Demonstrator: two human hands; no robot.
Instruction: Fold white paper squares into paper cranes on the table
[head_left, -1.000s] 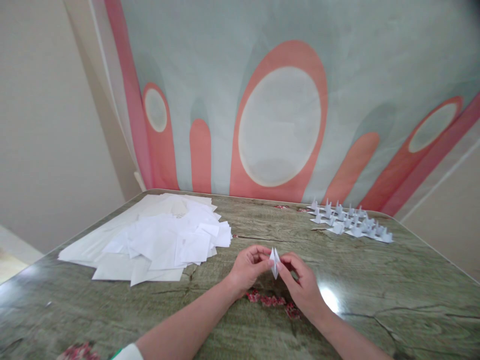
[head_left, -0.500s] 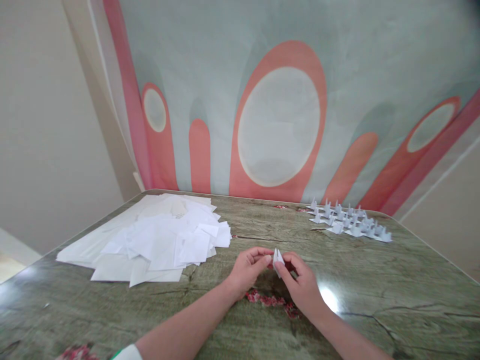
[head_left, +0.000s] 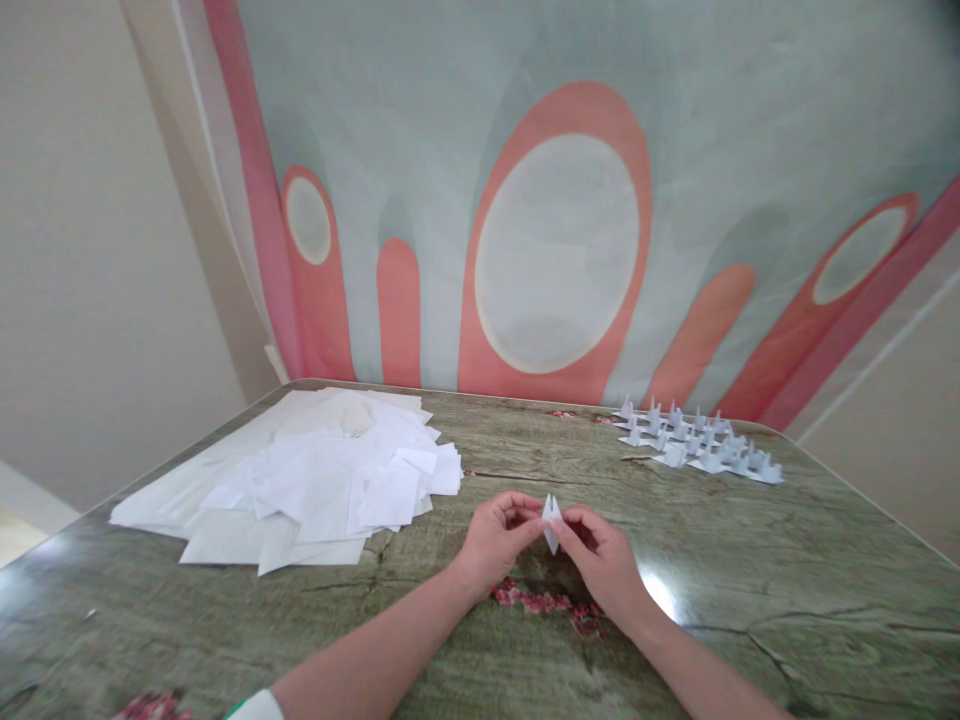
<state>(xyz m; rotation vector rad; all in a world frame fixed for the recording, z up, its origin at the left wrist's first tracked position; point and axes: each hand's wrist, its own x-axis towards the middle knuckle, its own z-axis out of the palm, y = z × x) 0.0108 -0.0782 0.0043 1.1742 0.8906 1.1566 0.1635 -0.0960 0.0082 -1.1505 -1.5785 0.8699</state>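
One small folded paper [head_left: 552,520], white, split into two points at the top and narrowing below, is held upright between the hands. The left hand [head_left: 489,540] has its grip closed on one edge; the right hand [head_left: 604,555] pinches the other, thumb across the front. A folding or creasing step seems in hand, and the next move likely calls for even edges and light thumb pressure. Floral marks [head_left: 536,600] show on the wood-patterned worktop [head_left: 525,455] close by. Loose white sheets [head_left: 315,490] spread in a heap to the left; folded paper figures [head_left: 701,440] stand in rows at the far right. Behind rises a grey-green backdrop with coral shapes [head_left: 559,380], beside a plain pale wall [head_left: 82,250].
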